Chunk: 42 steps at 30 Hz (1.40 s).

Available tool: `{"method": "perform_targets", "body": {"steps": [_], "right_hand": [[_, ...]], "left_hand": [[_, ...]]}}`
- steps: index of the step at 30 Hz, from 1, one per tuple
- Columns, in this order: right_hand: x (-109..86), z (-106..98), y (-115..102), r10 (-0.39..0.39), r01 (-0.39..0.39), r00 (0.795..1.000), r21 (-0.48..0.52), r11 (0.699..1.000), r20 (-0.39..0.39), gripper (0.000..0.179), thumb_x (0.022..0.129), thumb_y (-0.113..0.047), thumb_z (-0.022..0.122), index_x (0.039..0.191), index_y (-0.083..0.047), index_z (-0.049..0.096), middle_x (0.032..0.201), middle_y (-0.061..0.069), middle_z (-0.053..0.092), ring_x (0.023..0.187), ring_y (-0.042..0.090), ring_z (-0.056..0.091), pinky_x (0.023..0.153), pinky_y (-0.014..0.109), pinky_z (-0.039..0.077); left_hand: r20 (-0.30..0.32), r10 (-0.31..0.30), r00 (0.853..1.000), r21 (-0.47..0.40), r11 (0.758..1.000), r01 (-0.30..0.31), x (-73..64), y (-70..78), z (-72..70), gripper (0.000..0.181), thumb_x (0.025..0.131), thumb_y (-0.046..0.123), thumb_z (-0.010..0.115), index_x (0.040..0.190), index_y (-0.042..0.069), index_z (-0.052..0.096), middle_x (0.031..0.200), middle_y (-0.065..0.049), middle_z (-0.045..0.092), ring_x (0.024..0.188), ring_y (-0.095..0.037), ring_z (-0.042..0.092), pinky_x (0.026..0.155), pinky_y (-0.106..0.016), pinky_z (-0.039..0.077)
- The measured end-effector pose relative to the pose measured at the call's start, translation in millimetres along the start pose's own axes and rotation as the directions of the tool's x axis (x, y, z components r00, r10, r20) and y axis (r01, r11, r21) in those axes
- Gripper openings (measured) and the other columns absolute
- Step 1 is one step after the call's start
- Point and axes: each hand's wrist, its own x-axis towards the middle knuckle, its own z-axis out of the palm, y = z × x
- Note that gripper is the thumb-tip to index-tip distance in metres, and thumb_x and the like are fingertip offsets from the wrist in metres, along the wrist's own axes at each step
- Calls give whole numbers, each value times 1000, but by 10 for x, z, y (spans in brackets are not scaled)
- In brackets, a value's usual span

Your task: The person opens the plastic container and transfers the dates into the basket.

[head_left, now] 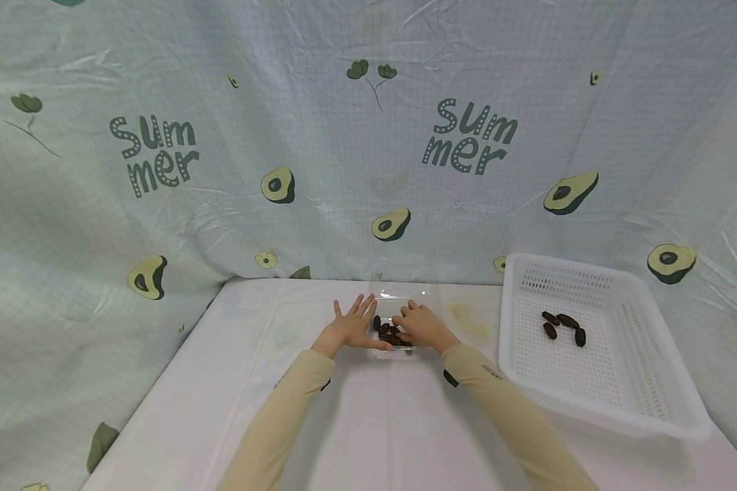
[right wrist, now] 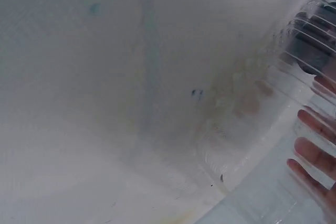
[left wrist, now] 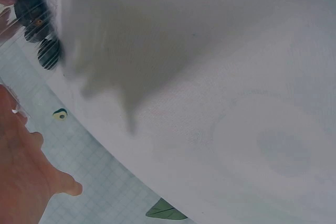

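Note:
A clear plastic box (head_left: 399, 353) with its lid (head_left: 405, 276) raised at the back stands mid-table. Several dark brown oval fruits, apparently dates (head_left: 385, 330), lie inside it. My left hand (head_left: 351, 329), fingers spread, rests along the box's left side, with the thumb by the near rim. From the right, my right hand (head_left: 426, 328) reaches over the box, its thumb and a finger down among the dates. Some fingers (right wrist: 315, 156) look straight and apart in the right wrist view; whether its fingertips touch a date is hidden.
A white perforated plastic basket (head_left: 608, 409) stands at the right of the white table (head_left: 368, 423). In it lie several more dark dates (head_left: 568, 320). A hanging sheet (head_left: 344, 136) printed with avocados closes off the back and left of the table.

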Motion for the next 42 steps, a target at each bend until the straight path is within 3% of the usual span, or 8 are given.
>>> {"method": "perform_targets", "body": {"steps": [3, 5, 10, 15, 27, 28, 35, 42], "right_hand": [[26, -7, -12, 5, -5, 1000, -1, 1000, 30, 19, 81, -34, 63, 95, -22, 62, 85, 0, 60, 78, 17, 50, 61, 28, 46], [46, -30, -31, 8, -9, 999, 12, 1000, 48, 19, 81, -32, 64, 97, -22, 62, 86, 0, 61, 79, 17, 50, 62, 29, 47], [103, -84, -83, 32, -36, 995, 42, 998, 97, 26, 80, -29, 66, 104, -21, 62, 90, 1, 61, 83, 17, 51, 66, 31, 48], [150, -75, -106, 62, -70, 986, 49, 996, 152, 24, 81, -28, 65, 104, -20, 62, 94, -1, 62, 86, 17, 51, 69, 31, 49], [153, -118, -121, 51, -75, 990, 191, 979, 131, 9, 81, -17, 64, 88, -16, 58, 87, 1, 63, 81, 19, 51, 63, 34, 47], [147, -97, -117, 51, -70, 993, 183, 981, 110, 10, 80, -18, 65, 86, -16, 57, 85, 1, 63, 79, 18, 50, 60, 32, 47], [140, -134, -100, 89, -117, 981, 157, 981, 171, 10, 81, -22, 65, 86, -16, 58, 86, 2, 63, 81, 19, 51, 64, 33, 47], [143, -126, -25, 84, -107, 981, 130, 986, 174, 12, 80, -22, 66, 87, -17, 58, 86, 2, 63, 83, 20, 52, 67, 36, 48]], "left_hand": [[-2, 6, 1000, -1, 1000, -6, -21, 13, -23, 113, 64, 82, 43, 145, 15, 1, 152, 0, -8, 140, -22, -9, 97, -70, -6], [28, -9, 1000, 20, 1000, 9, -105, 82, -125, 107, 69, 73, 50, 145, 12, 5, 152, -2, -3, 140, -24, -4, 99, -69, -2], [16, -1, 1000, 77, 997, 0, -148, 106, -160, 103, 73, 70, 49, 145, 10, 7, 152, -4, -2, 140, -26, 0, 98, -70, 4], [6, 3, 1000, 74, 997, -4, -155, 109, -159, 102, 73, 70, 49, 145, 10, 7, 152, -4, -2, 140, -26, -1, 98, -70, 7], [12, 6, 1000, 71, 997, -6, -153, 100, -160, 103, 73, 69, 50, 145, 10, 7, 152, -5, -1, 140, -27, 0, 98, -70, 6], [14, 4, 1000, 72, 997, -5, -157, 105, -161, 102, 73, 69, 50, 145, 10, 7, 152, -4, -1, 140, -27, 0, 98, -70, 5], [28, -10, 1000, 81, 997, 8, -156, 114, -175, 103, 74, 70, 48, 145, 10, 5, 152, -3, -4, 140, -26, -1, 99, -69, 4], [39, -17, 999, 91, 996, 13, -176, 131, -205, 103, 73, 71, 47, 145, 10, 5, 152, -2, -4, 140, -26, -1, 99, -69, 5]]}}
